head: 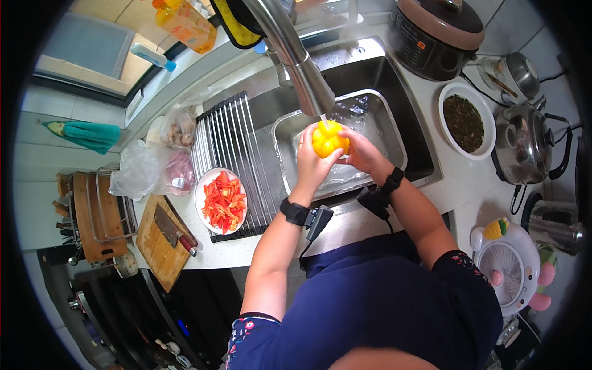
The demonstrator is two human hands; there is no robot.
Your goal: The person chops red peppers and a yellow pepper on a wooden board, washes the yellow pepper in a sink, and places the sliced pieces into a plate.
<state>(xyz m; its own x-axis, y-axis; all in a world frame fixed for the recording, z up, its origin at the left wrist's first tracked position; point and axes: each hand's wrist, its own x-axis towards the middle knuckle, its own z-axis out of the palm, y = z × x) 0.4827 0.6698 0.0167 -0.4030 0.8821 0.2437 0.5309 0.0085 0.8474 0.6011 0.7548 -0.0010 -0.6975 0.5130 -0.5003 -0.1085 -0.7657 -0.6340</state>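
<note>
A yellow bell pepper (329, 141) is held between my left hand (311, 157) and my right hand (363, 150). Water from the metal faucet (309, 83) runs onto the top of the pepper. Below my hands, a rectangular stainless steel basin (388, 134) with water in it sits inside the sink (414, 138). My left fingers wrap the pepper's left side, with the thumb at its lower edge. The right hand grips its right side, and some of those fingers are hidden behind it.
A roll-up drying rack (231, 134) spans the sink's left side, with a plate of cut red pepper (222, 201) at its front corner. Left of it, a cleaver (169, 226) lies on a wooden cutting board (152, 245). A white bowl of soaking dark leaves (464, 122) and an electric kettle (525, 143) stand right.
</note>
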